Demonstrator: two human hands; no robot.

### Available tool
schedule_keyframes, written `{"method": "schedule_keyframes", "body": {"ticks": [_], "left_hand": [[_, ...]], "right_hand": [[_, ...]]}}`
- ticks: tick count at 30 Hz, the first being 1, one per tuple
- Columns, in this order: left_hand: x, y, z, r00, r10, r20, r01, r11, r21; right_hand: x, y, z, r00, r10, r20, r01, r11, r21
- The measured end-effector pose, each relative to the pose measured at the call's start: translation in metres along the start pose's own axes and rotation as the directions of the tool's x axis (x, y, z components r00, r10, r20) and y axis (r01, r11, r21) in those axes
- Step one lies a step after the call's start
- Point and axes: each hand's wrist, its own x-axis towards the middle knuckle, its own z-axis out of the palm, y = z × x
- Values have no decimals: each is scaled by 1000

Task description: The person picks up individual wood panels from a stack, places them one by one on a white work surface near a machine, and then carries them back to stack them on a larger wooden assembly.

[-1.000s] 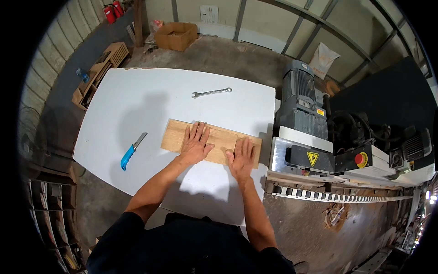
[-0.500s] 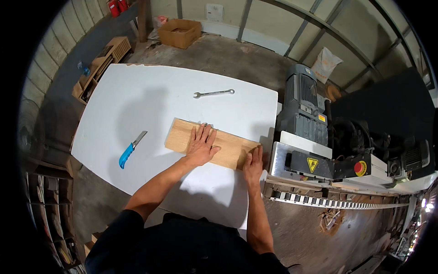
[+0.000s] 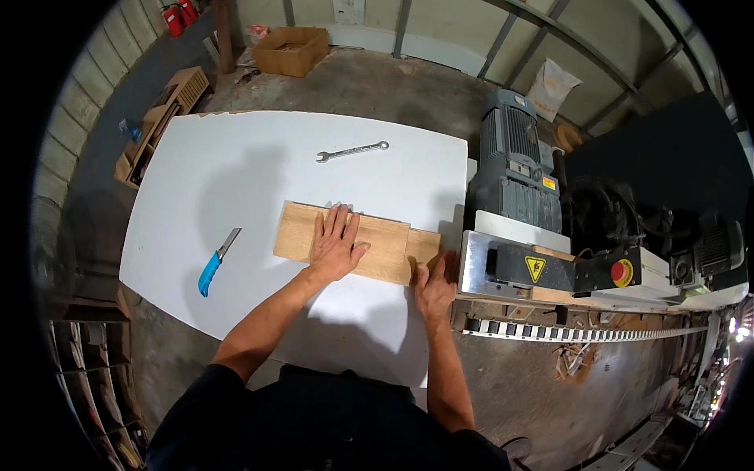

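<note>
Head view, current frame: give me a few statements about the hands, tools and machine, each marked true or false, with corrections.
1. The left hand rests on the wood. True.
2. A wrench lies on the white table. True.
3. The right hand grips the wrench. False: it is at the right end of the wood.
4. The blue-handled knife lies to the right of the wood. False: it lies to the left.
5. The machine's red button is right of the table. True.
</note>
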Motion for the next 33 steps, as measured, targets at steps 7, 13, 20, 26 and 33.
{"method": "schedule_keyframes", "body": {"ticks": [7,13,20,26,33], "left_hand": [[-9,-68,-14,820,-502,-275,480,865,-146],[-1,-62,-16,856,-509,91,497,762,-417],[-21,-24,-38,791,-594,144,601,712,-364],[-39,-11,-26,889,-330,-318,251,931,-265],[-3,86,-21,977,68,204,125,591,-797]], "right_hand": [[0,-22,11,992,43,-116,-5,951,310],[-4,-29,17,975,-48,-218,133,911,390],[-20,-26,-8,992,46,-120,47,736,676],[-18,-18,-28,842,342,418,-230,-472,851],[-11,-14,-24,805,357,473,-219,-562,797]]}}
